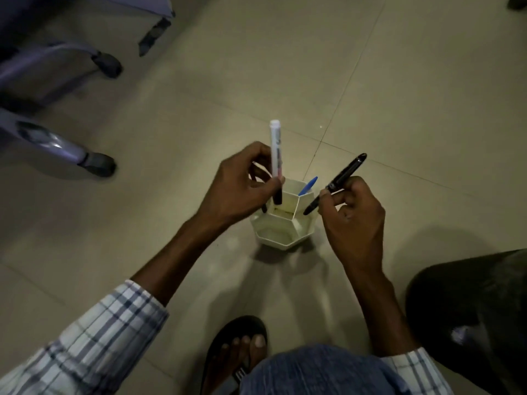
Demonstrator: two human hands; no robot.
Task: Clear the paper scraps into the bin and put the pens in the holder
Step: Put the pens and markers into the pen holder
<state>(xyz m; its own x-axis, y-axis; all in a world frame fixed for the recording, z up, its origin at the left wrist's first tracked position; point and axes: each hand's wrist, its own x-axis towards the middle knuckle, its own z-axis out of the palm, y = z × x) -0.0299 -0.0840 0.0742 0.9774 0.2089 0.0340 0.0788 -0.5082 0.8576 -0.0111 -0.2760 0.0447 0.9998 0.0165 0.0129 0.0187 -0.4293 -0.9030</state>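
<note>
Three pens show, white pen [275,146], black pen [339,182], blue pen [308,186], plus one holder [281,238] and two hands, left hand [236,189], right hand [353,220].

Holder [285,235]: white, hexagonal compartments, standing upright on the floor.
Blue pen [308,186]: leaning in its 1 o'clock compartment.
White marker [276,149]: hanging upright, dark end down, over the holder's 11 o'clock edge, left hand [236,189] pinching it.
Black pen [342,175]: tilting at the holder's 3 o'clock, right hand [353,220] gripping it.

The left hand [236,189] is covering the white marker's [275,143] lower barrel. A dark tip [264,208] under that hand is showing too little to name. The pen holder's [285,244] wall is hiding the blue pen's [308,185] lower end. The right hand [355,220] is masking the black pen's [346,171] middle. Right of that hand, a black bin [470,309] is running off the edge.
</note>
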